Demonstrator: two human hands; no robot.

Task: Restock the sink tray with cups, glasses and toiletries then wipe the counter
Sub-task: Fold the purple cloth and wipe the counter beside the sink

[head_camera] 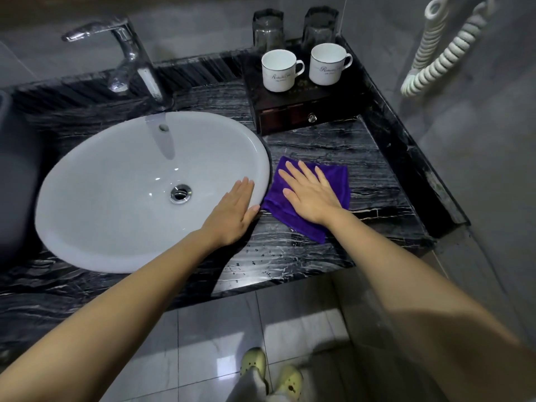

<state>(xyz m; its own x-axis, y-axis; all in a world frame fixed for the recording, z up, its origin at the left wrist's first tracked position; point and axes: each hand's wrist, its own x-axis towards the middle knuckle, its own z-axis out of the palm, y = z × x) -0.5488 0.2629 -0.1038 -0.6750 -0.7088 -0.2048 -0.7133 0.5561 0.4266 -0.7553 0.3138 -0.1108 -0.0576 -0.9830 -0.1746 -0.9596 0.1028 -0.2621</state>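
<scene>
A folded purple cloth (339,181) lies on the black marble counter (362,158) just right of the white sink (121,198). My right hand (310,195) presses flat on the cloth, fingers spread. My left hand (235,210) rests flat on the sink's right rim, holding nothing. At the back right stands a dark wooden tray box (290,111) with a small drawer knob. On it are two white cups (280,71) (327,63), and behind them two upturned clear glasses (268,30) (319,27).
A chrome faucet (130,56) rises behind the sink. A raised marble ledge (412,158) borders the counter on the right. A white coiled cord (435,50) hangs on the right wall. Water drops speckle the counter's front edge (261,265). The tiled floor and my shoes (269,372) are below.
</scene>
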